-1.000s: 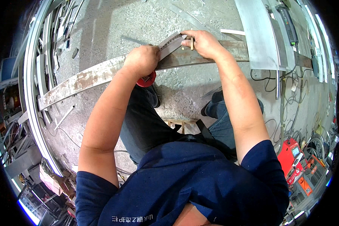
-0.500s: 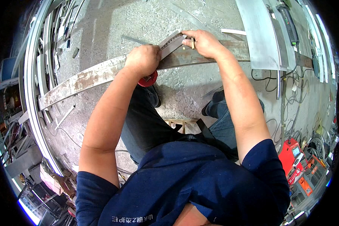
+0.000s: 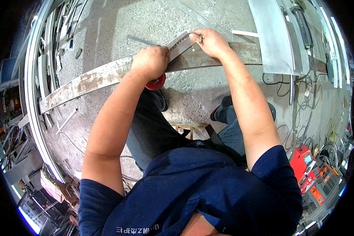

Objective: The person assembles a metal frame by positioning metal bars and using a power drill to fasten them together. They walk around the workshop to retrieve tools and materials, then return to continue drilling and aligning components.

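Between my hands slants a short grey metal strip (image 3: 181, 47) with a row of dark marks or holes along one edge. Its near end runs under my left hand (image 3: 150, 62), which is closed around it with the knuckles upward. At the far end, the thumb and fingertips of my right hand (image 3: 211, 44) are pinched, with a short thin stick (image 3: 200, 39) showing between the fingers. Below both hands lies a long worn steel bar (image 3: 86, 82), brown and scuffed. A round red object (image 3: 156, 83) shows partly from behind my left wrist; its kind is hidden.
Wide sheet metal (image 3: 271, 43) lies at right, next to a black power tool (image 3: 302, 27) with a cord. Long bright rails (image 3: 32, 98) run down the left side, beside offcuts. A red machine (image 3: 301, 163) stands at lower right among cables. My feet are below the bar.
My right hand has moved slightly away from me, and its fingers have drawn closer together. The thin stick in it shows less. My left hand has hardly moved.
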`<state>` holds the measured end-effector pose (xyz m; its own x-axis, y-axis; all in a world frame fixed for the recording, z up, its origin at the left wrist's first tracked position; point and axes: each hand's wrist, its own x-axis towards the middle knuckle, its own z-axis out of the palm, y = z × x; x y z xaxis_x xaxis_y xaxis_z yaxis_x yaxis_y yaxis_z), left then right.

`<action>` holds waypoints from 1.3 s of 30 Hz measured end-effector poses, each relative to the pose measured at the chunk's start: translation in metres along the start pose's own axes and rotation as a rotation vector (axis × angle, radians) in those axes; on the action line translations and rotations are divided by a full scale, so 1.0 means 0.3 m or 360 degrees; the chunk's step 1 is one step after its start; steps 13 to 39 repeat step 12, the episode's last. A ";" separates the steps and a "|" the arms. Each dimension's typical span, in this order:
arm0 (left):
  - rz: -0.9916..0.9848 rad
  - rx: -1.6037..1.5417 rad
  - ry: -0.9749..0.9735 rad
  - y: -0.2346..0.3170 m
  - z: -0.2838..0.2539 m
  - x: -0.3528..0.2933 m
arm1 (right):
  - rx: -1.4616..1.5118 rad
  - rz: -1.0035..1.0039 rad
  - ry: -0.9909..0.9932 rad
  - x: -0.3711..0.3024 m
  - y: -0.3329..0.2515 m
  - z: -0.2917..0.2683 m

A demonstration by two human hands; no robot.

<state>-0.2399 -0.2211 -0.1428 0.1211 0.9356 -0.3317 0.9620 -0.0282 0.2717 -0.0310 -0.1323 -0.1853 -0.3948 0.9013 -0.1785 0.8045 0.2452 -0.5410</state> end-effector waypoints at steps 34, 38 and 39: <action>-0.0038 0.0007 -0.0051 0.010 -0.008 0.004 | -0.0001 0.0067 0.0007 0.001 -0.009 0.005; -0.0038 0.0007 -0.0051 0.010 -0.008 0.004 | -0.0001 0.0067 0.0007 0.001 -0.009 0.005; -0.0038 0.0007 -0.0051 0.010 -0.008 0.004 | -0.0001 0.0067 0.0007 0.001 -0.009 0.005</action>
